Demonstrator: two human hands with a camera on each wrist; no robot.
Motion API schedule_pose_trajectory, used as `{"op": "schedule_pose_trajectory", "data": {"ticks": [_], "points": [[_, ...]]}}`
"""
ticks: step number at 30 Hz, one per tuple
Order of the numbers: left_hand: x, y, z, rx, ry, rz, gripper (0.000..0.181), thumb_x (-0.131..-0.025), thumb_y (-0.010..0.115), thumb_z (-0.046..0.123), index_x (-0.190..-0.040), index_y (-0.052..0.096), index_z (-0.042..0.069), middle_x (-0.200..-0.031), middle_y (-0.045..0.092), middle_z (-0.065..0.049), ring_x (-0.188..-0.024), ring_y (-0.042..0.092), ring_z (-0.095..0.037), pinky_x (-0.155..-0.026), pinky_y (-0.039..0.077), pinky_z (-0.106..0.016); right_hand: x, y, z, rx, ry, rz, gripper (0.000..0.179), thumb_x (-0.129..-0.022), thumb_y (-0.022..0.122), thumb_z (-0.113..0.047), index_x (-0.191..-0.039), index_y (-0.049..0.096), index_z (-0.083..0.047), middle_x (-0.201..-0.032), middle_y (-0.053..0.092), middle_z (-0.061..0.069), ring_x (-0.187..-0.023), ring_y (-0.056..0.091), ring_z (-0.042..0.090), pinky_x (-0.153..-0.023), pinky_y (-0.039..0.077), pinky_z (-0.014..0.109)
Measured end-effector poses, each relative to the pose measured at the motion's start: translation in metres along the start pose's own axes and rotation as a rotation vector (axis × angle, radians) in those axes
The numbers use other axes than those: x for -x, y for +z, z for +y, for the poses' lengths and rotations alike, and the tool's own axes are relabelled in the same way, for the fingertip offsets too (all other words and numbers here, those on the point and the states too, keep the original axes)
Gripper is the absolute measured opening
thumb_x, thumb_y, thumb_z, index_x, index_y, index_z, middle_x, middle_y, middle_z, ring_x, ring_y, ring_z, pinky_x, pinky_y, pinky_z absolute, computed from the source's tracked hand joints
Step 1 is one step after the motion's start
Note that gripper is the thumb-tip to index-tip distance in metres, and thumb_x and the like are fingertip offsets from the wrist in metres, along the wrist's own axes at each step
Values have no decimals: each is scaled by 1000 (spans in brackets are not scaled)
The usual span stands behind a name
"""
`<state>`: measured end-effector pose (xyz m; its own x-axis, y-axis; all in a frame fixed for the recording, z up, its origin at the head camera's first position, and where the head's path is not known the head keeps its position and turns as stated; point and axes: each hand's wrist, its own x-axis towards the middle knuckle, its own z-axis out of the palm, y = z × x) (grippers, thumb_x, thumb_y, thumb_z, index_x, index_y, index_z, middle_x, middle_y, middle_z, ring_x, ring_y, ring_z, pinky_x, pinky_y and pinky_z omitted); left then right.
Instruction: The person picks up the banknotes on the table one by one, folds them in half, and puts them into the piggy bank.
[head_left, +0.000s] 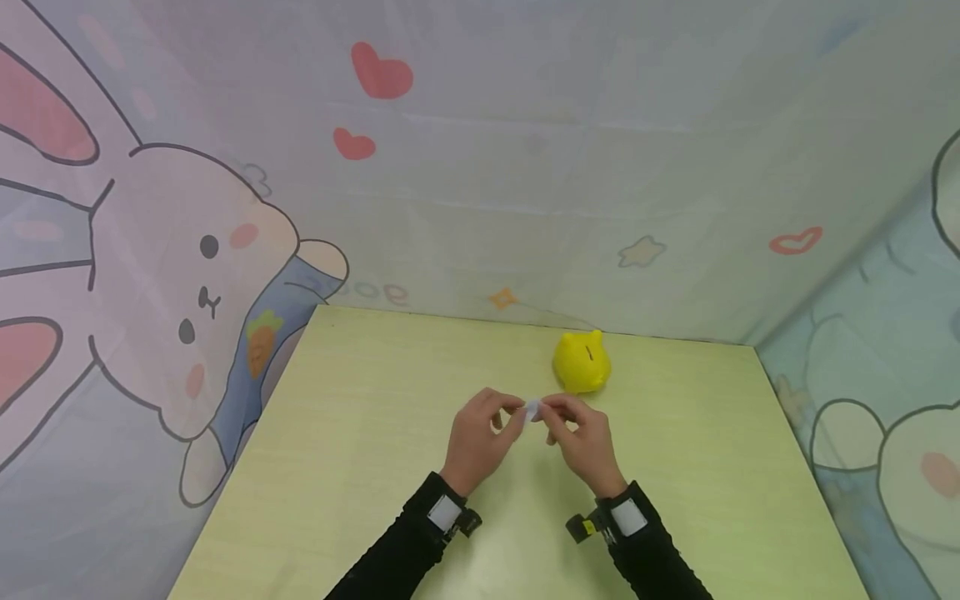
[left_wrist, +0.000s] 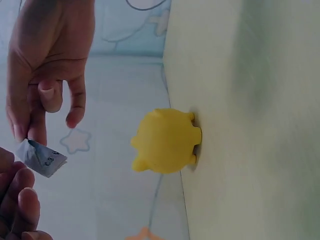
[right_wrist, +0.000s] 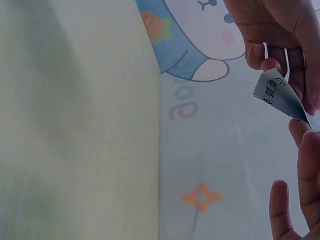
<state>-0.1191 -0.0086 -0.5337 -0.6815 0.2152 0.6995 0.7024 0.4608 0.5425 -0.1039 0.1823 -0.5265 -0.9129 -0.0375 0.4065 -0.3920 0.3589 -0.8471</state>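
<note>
A small folded slip of paper (head_left: 532,411) is stretched between my two hands above the table. My left hand (head_left: 480,440) pinches its left end between thumb and forefinger; my right hand (head_left: 587,437) pinches the right end. Dark printed characters show on the paper (right_wrist: 278,94) in the right wrist view, and one side of it is folded over. Just beyond my right hand, a yellow piggy bank (head_left: 582,363) stands on the table with a dark slot on its top. The left wrist view shows the piggy bank (left_wrist: 166,141) with its short feet on the tabletop.
The pale yellow table (head_left: 360,392) reaches back to a cloth backdrop (head_left: 525,183) printed with hearts and a rabbit. Another printed cloth (head_left: 862,367) hangs along the right side. Black cuffs with small cameras (head_left: 468,522) sit on both wrists.
</note>
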Motion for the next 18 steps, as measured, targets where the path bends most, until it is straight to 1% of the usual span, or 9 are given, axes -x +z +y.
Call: {"op": "schedule_pose_trajectory", "data": {"ticks": [3, 6, 9, 11, 13, 15, 18], "points": [[-3, -2, 0, 94, -57, -39, 6, -100, 76, 11, -105, 78, 8, -93, 73, -3, -77, 63, -18, -65, 52, -24, 0, 0, 0, 42, -82, 0, 9, -102, 71, -2, -107, 77, -6, -91, 78, 9, -59, 60, 14, -51, 46, 24], [-5, -2, -2, 131, -91, -67, 6, -101, 74, 12, -105, 78, 8, -93, 73, -4, -79, 64, -16, -65, 54, -25, 0, 1, 0, 69, -145, -3, 11, -100, 71, 1, -107, 77, -6, -92, 78, 8, -58, 60, 12, -51, 47, 24], [-7, -2, -4, 156, -109, -86, 6, -102, 74, 11, -104, 77, 6, -94, 73, -5, -79, 64, -15, -64, 55, -28, 0, 1, 1, 87, -170, -10, 12, -99, 72, 2, -107, 77, -6, -92, 78, 6, -59, 59, 9, -51, 49, 26], [-7, -2, -4, 151, -110, -101, 6, -102, 73, 11, -104, 76, 6, -94, 72, -6, -77, 62, -14, -64, 55, -27, 0, 1, 1, 99, -175, -12, 12, -98, 74, 2, -107, 76, -6, -91, 77, 5, -59, 58, 7, -51, 50, 27], [-7, 0, -5, 126, -96, -118, 6, -103, 72, 11, -104, 75, 6, -94, 70, -5, -75, 60, -12, -63, 53, -25, 0, 0, 1, 105, -177, -15, 12, -98, 74, 1, -107, 76, -6, -88, 76, 3, -60, 58, 7, -51, 51, 27], [-6, 1, -5, 72, -68, -132, 8, -105, 70, 14, -104, 73, 7, -94, 67, -4, -73, 56, -11, -63, 49, -21, 0, 0, 1, 108, -172, -18, 11, -98, 75, 0, -107, 76, -6, -86, 75, 2, -60, 58, 7, -53, 51, 27], [-4, 2, -5, 10, -20, -132, 9, -105, 70, 16, -105, 72, 7, -93, 65, -4, -72, 53, -11, -63, 46, -19, 1, 0, 2, 110, -166, -20, 11, -98, 75, -1, -107, 75, -7, -85, 75, 3, -61, 58, 6, -54, 51, 25]]}}
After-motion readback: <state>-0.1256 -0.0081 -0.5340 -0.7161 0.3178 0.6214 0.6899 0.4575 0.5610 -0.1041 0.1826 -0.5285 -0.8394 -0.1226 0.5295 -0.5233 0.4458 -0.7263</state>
